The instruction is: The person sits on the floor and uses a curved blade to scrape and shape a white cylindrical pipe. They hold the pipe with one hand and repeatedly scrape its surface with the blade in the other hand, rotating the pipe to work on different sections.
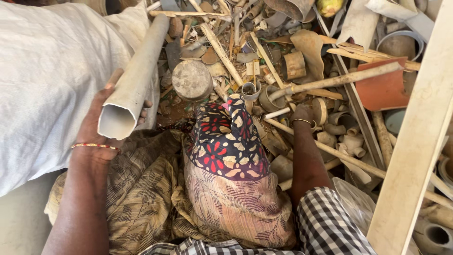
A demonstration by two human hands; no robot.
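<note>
Scrap pipe litters the ground at frame right, where your right hand [302, 114] grips a thin tube [337, 80] while your left hand [101, 125] clasps a wide grey pipe [137, 78] that could slip if its long end tips.

A single head-worn camera looks steeply down, close over the person's lap and the scrap pile [302, 75] beyond.

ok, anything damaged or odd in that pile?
Yes. The grey pipe in the left hand is squashed out of round at its open end. The right hand reaches into a loose heap of cut pipe offcuts and broken strips, all lying askew.
</note>
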